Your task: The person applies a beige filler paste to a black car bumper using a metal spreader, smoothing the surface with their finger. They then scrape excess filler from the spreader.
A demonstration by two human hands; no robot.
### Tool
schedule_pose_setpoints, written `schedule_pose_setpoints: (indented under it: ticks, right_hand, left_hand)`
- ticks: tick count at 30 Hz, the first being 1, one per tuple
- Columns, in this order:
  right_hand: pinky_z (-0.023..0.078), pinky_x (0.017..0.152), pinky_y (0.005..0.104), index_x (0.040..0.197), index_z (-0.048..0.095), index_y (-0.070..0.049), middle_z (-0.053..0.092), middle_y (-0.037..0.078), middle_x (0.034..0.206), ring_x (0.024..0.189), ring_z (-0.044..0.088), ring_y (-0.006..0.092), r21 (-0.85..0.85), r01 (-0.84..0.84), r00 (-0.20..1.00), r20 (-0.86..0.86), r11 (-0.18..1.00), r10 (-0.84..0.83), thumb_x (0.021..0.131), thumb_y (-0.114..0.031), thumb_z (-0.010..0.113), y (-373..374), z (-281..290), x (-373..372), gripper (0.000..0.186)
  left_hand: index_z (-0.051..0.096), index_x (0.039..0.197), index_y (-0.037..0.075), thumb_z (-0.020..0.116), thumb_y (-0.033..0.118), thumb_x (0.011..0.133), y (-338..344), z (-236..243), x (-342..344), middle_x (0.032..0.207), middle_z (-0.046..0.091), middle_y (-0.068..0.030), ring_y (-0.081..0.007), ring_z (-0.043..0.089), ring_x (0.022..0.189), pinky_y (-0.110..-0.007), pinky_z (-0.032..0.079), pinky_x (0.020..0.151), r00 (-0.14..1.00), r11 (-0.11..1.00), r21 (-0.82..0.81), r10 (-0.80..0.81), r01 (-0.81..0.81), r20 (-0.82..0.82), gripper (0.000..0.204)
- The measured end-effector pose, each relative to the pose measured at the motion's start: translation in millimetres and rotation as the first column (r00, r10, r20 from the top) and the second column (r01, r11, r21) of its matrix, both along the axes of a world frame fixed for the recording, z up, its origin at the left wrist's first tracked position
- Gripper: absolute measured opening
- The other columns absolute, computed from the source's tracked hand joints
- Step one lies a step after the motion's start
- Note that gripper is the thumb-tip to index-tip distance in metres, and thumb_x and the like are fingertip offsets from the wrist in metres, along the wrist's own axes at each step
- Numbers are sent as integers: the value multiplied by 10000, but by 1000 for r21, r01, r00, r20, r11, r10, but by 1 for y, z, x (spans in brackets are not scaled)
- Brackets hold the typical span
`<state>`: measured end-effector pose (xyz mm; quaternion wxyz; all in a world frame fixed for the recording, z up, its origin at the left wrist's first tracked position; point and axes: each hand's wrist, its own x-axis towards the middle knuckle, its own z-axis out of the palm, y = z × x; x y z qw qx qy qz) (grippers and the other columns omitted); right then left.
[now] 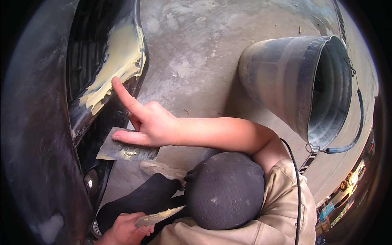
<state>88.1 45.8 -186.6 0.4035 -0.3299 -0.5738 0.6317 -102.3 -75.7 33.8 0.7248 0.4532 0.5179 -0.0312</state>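
Pale yellow filler (122, 59) is spread unevenly over the curved edge of a dark car body panel (83, 112). My right hand (153, 124) reaches across from the right. Its index finger points out, the tip at the filler's lower edge, while thumb and other fingers grip a flat grey plate (139, 153) carrying a dab of filler. Low in the view, my left hand (126, 228) is closed on a spreader (159, 216) with filler along its blade. Part of that hand is cut off by the lower edge.
A metal bucket (281, 73) with a hose-covered handle appears at the right, its mouth facing right. My bent knee (224, 190) in dark cloth fills the lower middle, near a light shoe (163, 169). A black cable (296, 183) runs over my beige sleeve. Grey concrete floor (192, 53) lies beyond.
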Motion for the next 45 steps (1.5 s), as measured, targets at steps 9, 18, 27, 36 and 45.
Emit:
schedule_pose_setpoints:
  ticks: [9, 18, 27, 36, 45]
  right_hand:
    - [541, 530, 373, 1659, -42, -126, 609, 81, 584, 503, 638, 278, 62, -1, 998, -69, 998, 5, 881, -332, 787, -4, 2, -8, 1155]
    - [483, 479, 325, 1651, -14, -39, 555, 41, 539, 442, 575, 216, 233, 58, 997, -67, 971, -44, 895, -330, 805, -7, 1, -17, 1152]
    - [502, 479, 343, 1642, 75, 1, 567, 56, 568, 467, 600, 248, 306, 59, 997, -72, 950, -38, 889, -330, 804, -7, 3, -22, 1100]
    - [541, 526, 420, 1648, 135, -73, 574, 125, 571, 504, 619, 333, 369, 45, 991, -131, 928, 4, 899, -345, 748, -3, 12, -17, 1006]
    - [422, 441, 299, 1631, 81, 36, 505, 15, 514, 409, 505, 152, 230, 261, 965, -26, 938, -263, 866, -265, 845, -6, 2, 0, 1123]
  left_hand:
    - [716, 932, -45, 546, 297, 1049, 6, 7, 0, 730, 679, -77, -177, 663, 621, -294, 529, 596, 996, 1000, -22, 9, -11, -88, 399]
    - [690, 918, -18, 540, 272, 1044, 11, 4, -3, 714, 631, -76, -218, 614, 630, -346, 473, 607, 1000, 999, 37, -2, 3, -30, 350]
    - [675, 890, -35, 536, 353, 1063, 12, 6, -7, 713, 624, -84, -219, 598, 632, -345, 463, 612, 998, 997, 50, 52, -51, -19, 446]
    - [681, 983, -81, 563, 363, 1042, 9, 8, -5, 722, 599, -71, -187, 560, 640, -325, 441, 613, 992, 993, 12, 116, -116, -54, 463]
    - [689, 1038, -84, 569, 351, 1025, 6, 14, -10, 754, 607, -54, -160, 545, 662, -310, 427, 614, 987, 989, 26, 147, -145, -59, 451]
